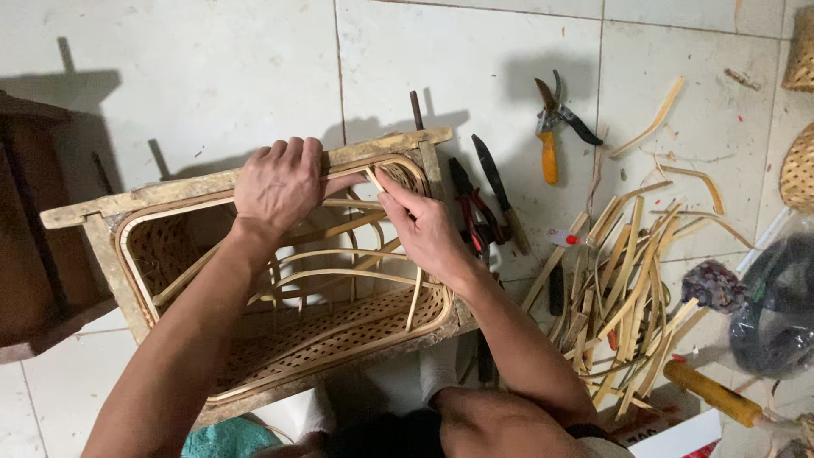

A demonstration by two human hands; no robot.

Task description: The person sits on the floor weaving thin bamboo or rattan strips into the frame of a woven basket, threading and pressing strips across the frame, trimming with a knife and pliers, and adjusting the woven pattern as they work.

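Observation:
A woven bamboo basket (339,335) sits inside a rough wooden frame (102,206) on the tiled floor. My left hand (278,182) grips the far rim of the frame and basket. My right hand (422,227) pinches a thin bamboo strip (373,180) at the far right corner of the basket rim. Several curved bamboo strips (339,276) span the inside of the basket between my forearms.
A pile of loose bamboo strips (627,280) lies to the right. Pruning shears with an orange handle (551,127), red-handled pliers (471,208) and a knife (500,195) lie beyond the frame. A dark wooden piece (34,229) stands at left; a plastic bag (776,305) at right.

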